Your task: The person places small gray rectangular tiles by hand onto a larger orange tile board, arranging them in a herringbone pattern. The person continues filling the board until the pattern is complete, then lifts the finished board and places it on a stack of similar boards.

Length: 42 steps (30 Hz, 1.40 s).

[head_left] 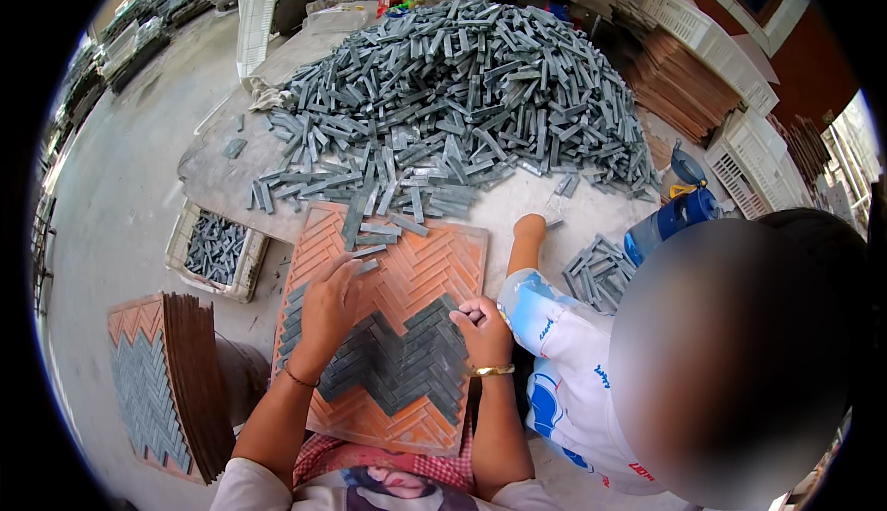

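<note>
An orange herringbone-grooved board (430, 261) lies in front of me. Dark grey stone strips (393, 363) fill a zigzag band across its lower half. My left hand (325, 312) hovers over the board's left side, fingers stretched toward a few loose grey strips (381, 229) near its upper part; one strip is at the fingertips. At the band's right end, my right hand (484, 334) is closed, thumb against the curled forefinger. Whatever is in its fingers, if anything, is hidden.
A large heap of grey strips (471, 95) covers the table beyond the board. A small person (573, 354) sits close on my right, one arm reaching onto the table, near a blue bottle (670, 225). At left are a crate of strips (245, 285) and stacked boards (199, 382).
</note>
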Available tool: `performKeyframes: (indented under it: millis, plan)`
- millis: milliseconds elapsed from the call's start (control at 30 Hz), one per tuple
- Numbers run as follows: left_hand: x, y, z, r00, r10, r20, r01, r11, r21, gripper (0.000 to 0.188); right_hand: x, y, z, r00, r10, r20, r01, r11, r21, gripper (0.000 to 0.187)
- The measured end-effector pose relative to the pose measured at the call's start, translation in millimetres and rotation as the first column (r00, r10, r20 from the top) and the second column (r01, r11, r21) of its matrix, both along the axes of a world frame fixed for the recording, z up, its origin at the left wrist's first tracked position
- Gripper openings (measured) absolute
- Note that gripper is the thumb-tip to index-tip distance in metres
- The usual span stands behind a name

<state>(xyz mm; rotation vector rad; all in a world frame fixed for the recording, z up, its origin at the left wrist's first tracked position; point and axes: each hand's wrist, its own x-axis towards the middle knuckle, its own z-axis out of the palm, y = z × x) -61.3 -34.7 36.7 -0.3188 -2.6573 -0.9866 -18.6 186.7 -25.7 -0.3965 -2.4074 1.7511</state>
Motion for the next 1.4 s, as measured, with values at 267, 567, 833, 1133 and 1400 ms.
performKeyframes:
  millis: [267,567,833,1133,1400]
  plan:
    - [-18,-10,-11,1.0,-0.012,0.009,0.012,0.996,-0.084,0.029,0,-6,-1,0.985,-0.038,-0.166,0.032,0.999,-0.04,0.019]
    - [-14,-19,-17,1.0,0.0,-0.014,-0.001,0.99,-0.14,0.025,12,5,13,0.967,-0.077,-0.241,0.052,0.992,-0.112,0.011]
    - [7,9,14,0.589,-0.559,0.584,0.028,0.736,0.676,0.018,17,-9,49,0.862,0.179,-0.474,-0.115,0.98,0.161,0.035]
    - [16,24,5,0.694,-0.478,0.539,0.17,0.836,0.522,0.023,15,-5,43,0.765,0.362,-0.532,-0.149,0.904,0.402,0.034]
    - [44,32,-18,0.912,-0.409,-0.009,0.407,0.909,-0.086,0.047,-2,2,32,0.947,0.043,-0.317,0.072,0.936,0.344,0.026]
